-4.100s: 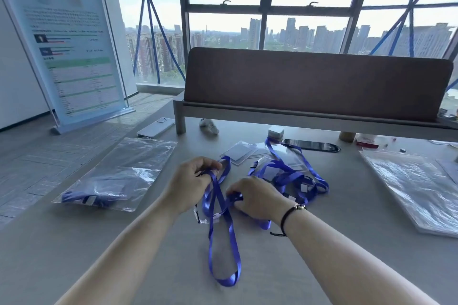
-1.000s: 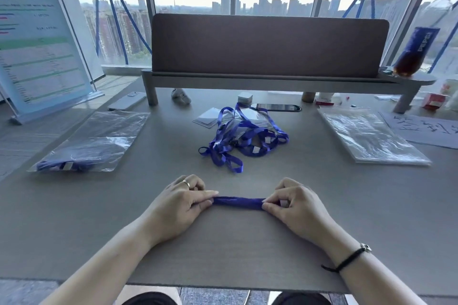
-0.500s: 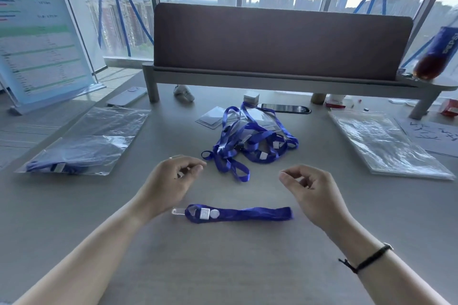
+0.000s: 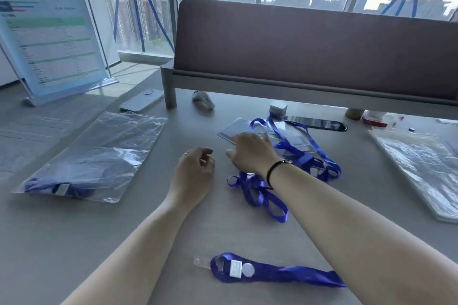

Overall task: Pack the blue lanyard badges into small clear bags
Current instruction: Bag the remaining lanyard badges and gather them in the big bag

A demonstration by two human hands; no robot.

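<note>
Nearest, a folded blue lanyard (image 4: 277, 272) lies flat on the surface (image 4: 74, 242), well behind both hands. The left hand (image 4: 194, 173) hovers with loosely curled, empty fingers. Just beyond, the right hand (image 4: 252, 153) spreads relaxed fingers over the tangled lanyard pile (image 4: 304, 161), gripping nothing visible.

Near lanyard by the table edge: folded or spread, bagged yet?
Folded and not bagged. The near lanyard lies doubled into one flat strip on the bare table, its clip end showing; neither hand touches it.
</note>
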